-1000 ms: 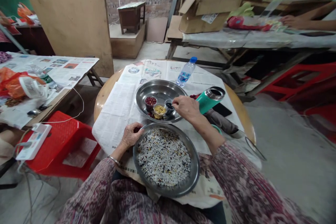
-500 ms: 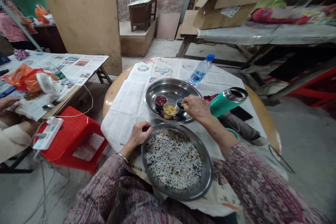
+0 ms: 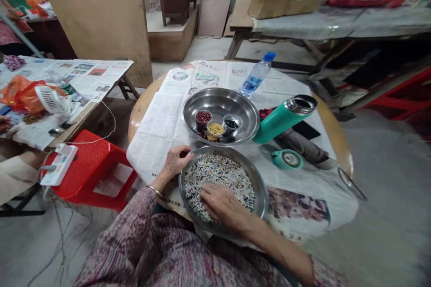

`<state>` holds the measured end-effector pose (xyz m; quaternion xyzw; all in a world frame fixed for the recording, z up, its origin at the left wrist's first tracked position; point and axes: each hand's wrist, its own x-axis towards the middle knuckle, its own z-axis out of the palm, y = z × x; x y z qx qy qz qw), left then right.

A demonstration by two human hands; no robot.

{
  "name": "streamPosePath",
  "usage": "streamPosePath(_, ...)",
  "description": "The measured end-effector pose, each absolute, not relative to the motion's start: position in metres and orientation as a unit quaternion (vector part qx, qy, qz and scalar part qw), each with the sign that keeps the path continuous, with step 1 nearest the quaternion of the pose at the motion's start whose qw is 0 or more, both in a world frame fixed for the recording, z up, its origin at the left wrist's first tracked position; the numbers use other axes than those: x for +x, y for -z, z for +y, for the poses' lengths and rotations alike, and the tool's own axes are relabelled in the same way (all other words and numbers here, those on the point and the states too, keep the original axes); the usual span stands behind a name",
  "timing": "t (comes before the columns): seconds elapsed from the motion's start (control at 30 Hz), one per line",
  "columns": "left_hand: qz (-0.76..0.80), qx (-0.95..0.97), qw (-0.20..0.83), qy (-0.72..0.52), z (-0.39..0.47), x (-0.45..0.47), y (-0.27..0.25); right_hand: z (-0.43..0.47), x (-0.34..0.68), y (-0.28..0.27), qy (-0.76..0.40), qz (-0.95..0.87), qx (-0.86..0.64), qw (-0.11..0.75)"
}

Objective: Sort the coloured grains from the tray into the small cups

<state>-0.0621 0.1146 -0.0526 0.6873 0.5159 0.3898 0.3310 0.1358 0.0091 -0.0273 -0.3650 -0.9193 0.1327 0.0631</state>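
The right hand (image 3: 224,206) is held low over the near metal dish (image 3: 261,190), its fingers bent and bunched, their tips brought down to the mixed grains (image 3: 232,172) — white, black and yellow. Whether any grain is pinched there cannot be told. The left hand (image 3: 175,161) is laid at the upper left rim of the same dish, fingers curled; something dark red is glimpsed by the fingers, but whether it is gripped cannot be made out. Just beyond, a second metal dish (image 3: 232,102) is set, in which three small cups are grouped: a red-filled cup (image 3: 203,119), a yellow-filled cup (image 3: 216,129) and a black-filled cup (image 3: 231,124). To the right, a green flask (image 3: 278,119) is left uncapped — a green lid (image 3: 287,159) is placed nearer on the newspaper (image 3: 155,130). Behind, a water bottle (image 3: 256,76) is stood. The newspaper is spread over a round wooden counter (image 3: 144,104). At the left, a white power strip (image 3: 59,166) is rested on a red stool (image 3: 88,172).
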Motion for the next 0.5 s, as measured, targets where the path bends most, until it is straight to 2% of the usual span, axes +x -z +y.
streamPosePath(0.17, 0.519, 0.686, 0.332, -0.386, 0.114, -0.062, 0.052, 0.056, 0.173, 0.026, -0.048, -0.840, -0.531, 0.098)
streamPosePath(0.27, 0.521, 0.685, 0.334, -0.385, 0.114, -0.062, 0.051, 0.068, 0.178, 0.022, -0.028, -0.813, -0.572, 0.106)
streamPosePath(0.5, 0.526, 0.683, 0.335, -0.380, 0.114, -0.062, 0.050, 0.020, 0.141, 0.018, -0.184, -0.879, -0.428, 0.094)
